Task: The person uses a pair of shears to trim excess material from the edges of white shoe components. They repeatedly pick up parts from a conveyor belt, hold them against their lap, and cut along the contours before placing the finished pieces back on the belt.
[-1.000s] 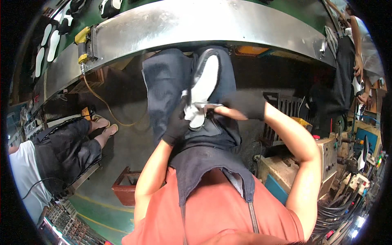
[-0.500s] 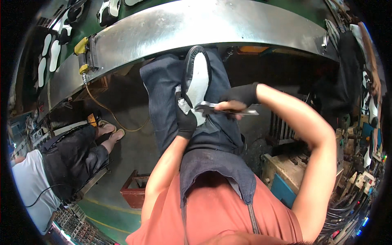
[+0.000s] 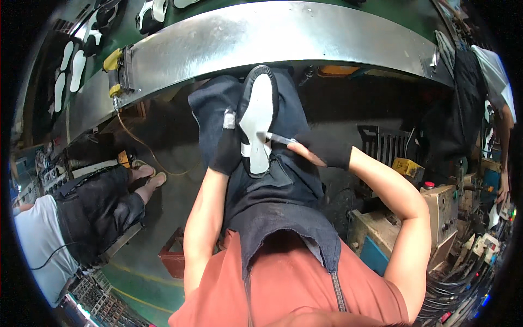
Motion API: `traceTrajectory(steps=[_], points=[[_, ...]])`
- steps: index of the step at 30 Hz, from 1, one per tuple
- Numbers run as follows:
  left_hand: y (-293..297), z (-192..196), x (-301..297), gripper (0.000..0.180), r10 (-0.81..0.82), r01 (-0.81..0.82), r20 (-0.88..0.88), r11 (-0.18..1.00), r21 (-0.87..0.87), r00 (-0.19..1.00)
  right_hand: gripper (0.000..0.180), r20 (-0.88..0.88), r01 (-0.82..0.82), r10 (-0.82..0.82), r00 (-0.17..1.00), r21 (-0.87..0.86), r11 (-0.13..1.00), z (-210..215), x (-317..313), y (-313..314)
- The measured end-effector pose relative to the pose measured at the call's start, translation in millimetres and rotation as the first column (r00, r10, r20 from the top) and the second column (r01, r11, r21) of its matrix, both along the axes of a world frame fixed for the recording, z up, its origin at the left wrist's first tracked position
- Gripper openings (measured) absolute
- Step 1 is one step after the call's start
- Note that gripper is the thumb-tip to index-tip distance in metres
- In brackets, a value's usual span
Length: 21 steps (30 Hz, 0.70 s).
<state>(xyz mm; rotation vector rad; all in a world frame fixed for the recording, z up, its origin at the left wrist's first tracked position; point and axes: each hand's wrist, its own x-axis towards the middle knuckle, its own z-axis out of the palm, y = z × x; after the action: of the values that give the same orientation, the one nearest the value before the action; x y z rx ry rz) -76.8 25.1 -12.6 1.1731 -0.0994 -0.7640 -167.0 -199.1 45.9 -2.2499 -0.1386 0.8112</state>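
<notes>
Sole up across my lap lies a shoe [image 3: 260, 109], with a black upper edge around a white insole and its toe pointing away from me. My left hand [image 3: 226, 147], in a black glove with white tape on a finger, grips the shoe's left side near the heel. Closed in my right hand [image 3: 313, 146], also black-gloved, is a metal hand tool [image 3: 279, 139]; its exact kind is hard to make out. The tool's end is over the middle of the insole, close to or touching it.
A metal-edged bench [image 3: 283, 32] curves ahead, with a yellow air tool [image 3: 113, 71] on its left edge and insoles [image 3: 77, 71] beyond. To the left sits a person [image 3: 95, 218]. Another person [image 3: 505, 114] is at the far right. A machine [image 3: 376, 231] stands right of my legs.
The shoe has turned slightly and its heel now shows. My left hand has shifted left along its side. The tool has tilted in my right hand. A person has come into view at far right.
</notes>
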Motion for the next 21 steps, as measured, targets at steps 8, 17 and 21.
traceTrajectory(steps=[8, 17, 21], points=[[-17.6, -19.0, -7.3, 0.045, 0.024, -0.029, -0.14, 0.999, -0.03, 0.99, 0.044, 0.275, 0.152, -0.123, 0.953, -0.085, 0.985, 19.2, 9.0, 19.6], [-14.3, -65.9, -2.1, 0.047, -0.058, -0.199, 0.541, 0.893, 0.404, 0.839, 0.044, 0.164, -0.11, 0.153, 0.975, -0.245, 0.963, 43.1, 14.2, -13.5], [-14.4, 3.1, 5.8, 0.046, -0.203, 0.07, 0.26, 0.894, 0.443, 0.944, 0.043, 0.529, -0.166, 0.197, 0.825, -0.107, 0.98, 51.1, 6.5, 25.6]])
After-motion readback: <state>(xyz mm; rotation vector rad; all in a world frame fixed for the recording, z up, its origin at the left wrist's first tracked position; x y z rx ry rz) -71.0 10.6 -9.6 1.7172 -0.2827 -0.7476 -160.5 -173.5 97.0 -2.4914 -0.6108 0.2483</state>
